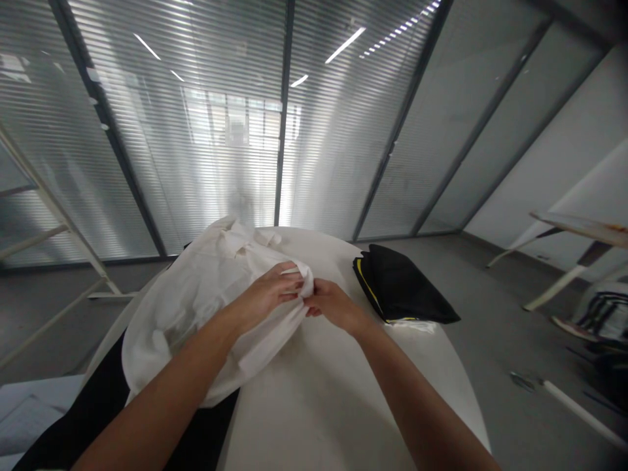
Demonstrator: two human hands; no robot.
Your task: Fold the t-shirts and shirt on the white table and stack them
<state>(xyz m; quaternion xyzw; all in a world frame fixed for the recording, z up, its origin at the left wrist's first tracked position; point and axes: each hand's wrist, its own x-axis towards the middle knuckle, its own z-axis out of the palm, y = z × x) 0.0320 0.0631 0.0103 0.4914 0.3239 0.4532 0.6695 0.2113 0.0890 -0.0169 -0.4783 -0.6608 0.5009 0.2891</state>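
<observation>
A white shirt (196,294) lies crumpled across the left half of a round white table (333,392). My left hand (269,291) is closed on a bunched fold of the shirt near the table's middle. My right hand (333,304) meets it from the right, fingers pinched on the same fold of white cloth. Both hands touch each other at the fold. The shirt's collar points toward the far edge.
A folded black garment (400,284) with a yellow trim lies on the table's right side. A dark cloth (98,405) sits under the shirt at the left. Glass walls with blinds stand behind. Another table (579,229) and bags stand at the right.
</observation>
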